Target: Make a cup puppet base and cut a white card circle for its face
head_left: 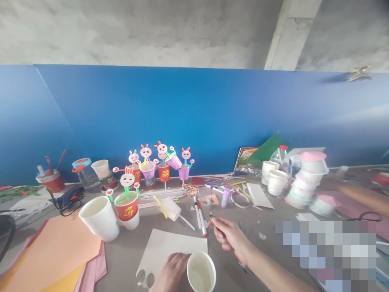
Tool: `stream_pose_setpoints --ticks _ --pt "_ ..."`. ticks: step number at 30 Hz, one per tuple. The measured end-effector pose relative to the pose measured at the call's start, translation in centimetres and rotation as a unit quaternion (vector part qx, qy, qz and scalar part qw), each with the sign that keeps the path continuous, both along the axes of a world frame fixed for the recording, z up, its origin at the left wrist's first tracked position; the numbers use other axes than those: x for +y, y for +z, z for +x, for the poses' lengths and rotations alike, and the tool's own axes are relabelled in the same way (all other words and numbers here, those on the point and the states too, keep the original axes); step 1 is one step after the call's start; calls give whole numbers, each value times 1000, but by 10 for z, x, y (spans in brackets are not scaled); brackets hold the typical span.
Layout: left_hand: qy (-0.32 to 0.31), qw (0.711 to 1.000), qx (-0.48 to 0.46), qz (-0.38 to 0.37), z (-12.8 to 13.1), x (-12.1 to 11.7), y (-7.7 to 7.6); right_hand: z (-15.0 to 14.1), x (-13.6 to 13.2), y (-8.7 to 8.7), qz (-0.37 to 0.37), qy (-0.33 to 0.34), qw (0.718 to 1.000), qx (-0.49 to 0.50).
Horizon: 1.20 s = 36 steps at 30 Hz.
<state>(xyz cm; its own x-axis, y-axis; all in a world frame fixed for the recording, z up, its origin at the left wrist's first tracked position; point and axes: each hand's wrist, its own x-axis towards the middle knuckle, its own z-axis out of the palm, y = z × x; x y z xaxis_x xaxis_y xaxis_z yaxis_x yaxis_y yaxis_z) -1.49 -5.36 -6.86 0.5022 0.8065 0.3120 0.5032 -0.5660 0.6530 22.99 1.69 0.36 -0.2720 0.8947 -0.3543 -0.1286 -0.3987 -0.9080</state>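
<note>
My left hand (170, 271) rests at the bottom edge on a white sheet of paper (170, 248), fingers curled against a white paper cup (201, 271) that stands upright on the sheet. My right hand (227, 235) hovers just right of the sheet, fingers pinched on a thin dark pen (216, 223) whose tip points up and left. Two marker pens (199, 217) lie just beyond the sheet.
A stack of white cups (100, 219) lies tilted at left beside orange and pink paper (57, 251). Red and purple cups with bunny faces on straws (158, 164) stand along the blue wall. More white cups (275, 178), tape rolls, a glue stick and straws lie scattered at right.
</note>
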Motion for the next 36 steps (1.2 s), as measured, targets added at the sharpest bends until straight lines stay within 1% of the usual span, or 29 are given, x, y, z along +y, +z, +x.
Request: stream_pose_setpoints --ticks 2,4,7,10,12,14,15,17,18,20,22,23,24,25,26,27,29,31,33,36 --pt "4 1000 -2 -3 0 -2 4 2 2 0 -4 -1 1000 3" --pt "8 1000 -4 -5 -1 -2 4 3 2 2 -12 12 1000 9" --pt "6 1000 0 -1 -2 1 -6 2 -2 6 -15 51 998 13" --pt "-10 1000 15 6 -1 7 -20 -3 -8 14 9 83 996 -1" --pt "-13 1000 20 2 -1 11 -27 -5 -10 20 28 96 995 -15" --pt "-9 1000 10 -14 -1 10 -28 -5 -9 28 44 111 992 -36" --pt "-7 1000 2 -24 -3 7 -25 -5 -8 33 52 124 990 -52" --pt "-2 999 -17 -35 -8 0 -13 -1 -5 42 67 151 983 -84" --pt "5 999 -22 -36 -12 -4 -3 0 -5 48 72 162 979 -97" --pt "25 999 -24 -26 -20 -8 23 3 -5 58 79 185 972 -119" --pt "44 999 -24 -1 -27 -6 54 2 -7 68 86 212 961 -152" --pt "58 998 -21 25 -28 -2 70 0 -8 71 91 230 953 -173" --pt "97 995 -1 18 -29 4 84 -4 -9 74 98 245 945 -193" --pt "124 992 15 28 -27 10 96 -8 -9 75 111 259 935 -214" --pt "129 990 49 29 -25 16 105 -12 -8 75 126 268 926 -234" --pt "129 987 90 27 -22 22 111 -16 -7 74 144 272 917 -255" --pt "136 976 170 10 -15 29 114 -23 -3 68 175 270 899 -296" --pt "132 964 232 3 -9 30 112 -27 2 62 189 262 889 -324" --pt "125 954 273 -3 -6 26 108 -31 7 58 195 253 887 -333" --pt "124 950 286 -13 -3 20 100 -37 11 56 209 250 885 -333"
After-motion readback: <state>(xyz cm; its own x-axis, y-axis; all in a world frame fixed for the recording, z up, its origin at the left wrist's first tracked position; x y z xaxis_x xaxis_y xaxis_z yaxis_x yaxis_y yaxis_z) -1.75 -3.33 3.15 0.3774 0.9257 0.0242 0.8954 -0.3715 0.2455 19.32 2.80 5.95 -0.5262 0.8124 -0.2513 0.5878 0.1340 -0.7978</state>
